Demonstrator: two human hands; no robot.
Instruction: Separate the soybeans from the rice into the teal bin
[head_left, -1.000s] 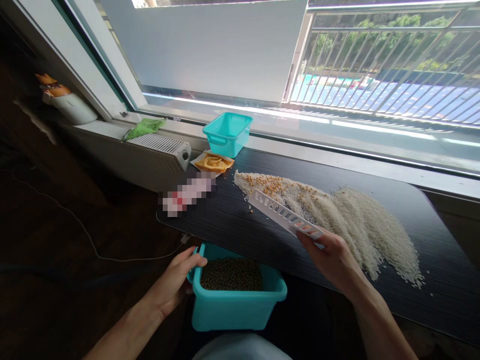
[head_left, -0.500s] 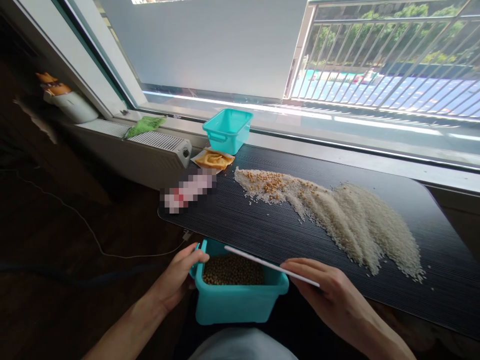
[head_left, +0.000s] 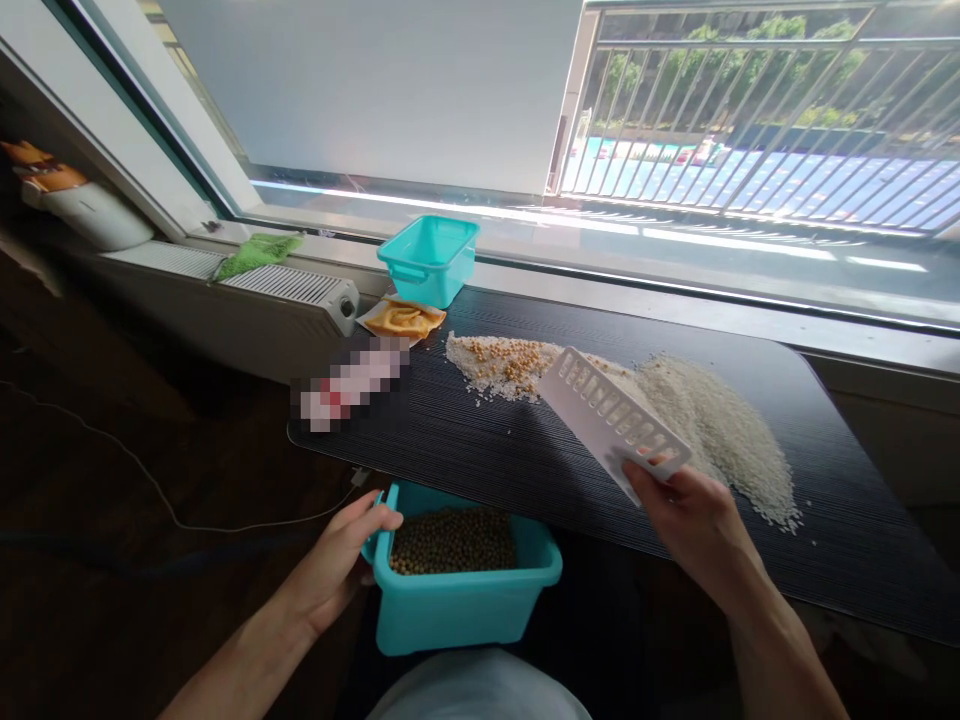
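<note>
My left hand [head_left: 341,555] is closed on the left rim and handle of a turquoise plastic bin [head_left: 457,615], held below the table's near edge. Brownish round beans [head_left: 454,542] cover the bin's bottom. In my right hand [head_left: 701,525], thumb and fingers pinch the lower right end of a thin white slotted plastic plate [head_left: 592,425]. The plate is tilted above the table, its row of slots along the upper edge. Behind it a long heap of white rice [head_left: 720,430] spreads across the tabletop, partly hidden by the plate. Yellow beans [head_left: 514,360] lie on the heap's left end.
The dark table [head_left: 480,445] runs along the window. Toward its back left stand a second turquoise bin [head_left: 427,285] and a yellow-orange packet [head_left: 405,320]; a blurred pinkish item [head_left: 352,385] lies nearer. A radiator [head_left: 289,300] with a green cloth [head_left: 259,255] adjoins on the left.
My right hand has lifted the white plate from over the bin to above the rice, turning its slotted face into view. My left hand keeps its hold on the bin. The view has shifted slightly right.
</note>
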